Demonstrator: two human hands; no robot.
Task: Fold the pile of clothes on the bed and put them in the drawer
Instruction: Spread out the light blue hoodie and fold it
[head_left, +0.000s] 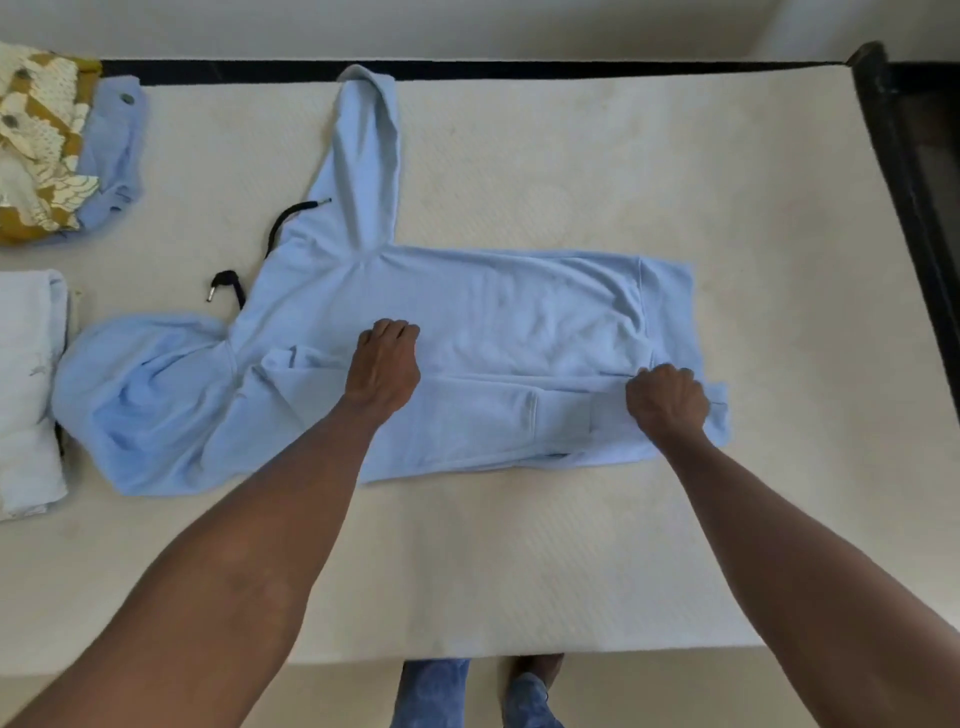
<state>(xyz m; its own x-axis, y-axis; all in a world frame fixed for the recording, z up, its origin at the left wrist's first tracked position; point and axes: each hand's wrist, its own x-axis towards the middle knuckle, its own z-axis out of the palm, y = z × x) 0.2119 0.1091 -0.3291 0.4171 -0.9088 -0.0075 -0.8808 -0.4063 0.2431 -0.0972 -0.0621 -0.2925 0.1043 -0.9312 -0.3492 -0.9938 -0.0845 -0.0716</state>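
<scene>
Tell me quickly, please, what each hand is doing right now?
Left hand: fingers curled, pressing on the hoodie; a grip cannot be told.
Right hand: curled, gripping the hoodie's folded sleeve near the hem.

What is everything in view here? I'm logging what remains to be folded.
light blue cotton hoodie: one, spread flat mid-bed, hood at left, far sleeve outstretched, near sleeve folded across the body
black drawstring with metal tips: one, at the hoodie's neck
mustard and cream patterned garment: one, crumpled, far left
pale blue crumpled garment: one, beside the patterned one
white folded cloth: one, left edge
cream mattress: one, under everything
dark bed frame: one, far and right edges
left hand: fingers curled on the hoodie's middle
right hand: grips the fabric near the hem
feet: two, below the bed edge
</scene>
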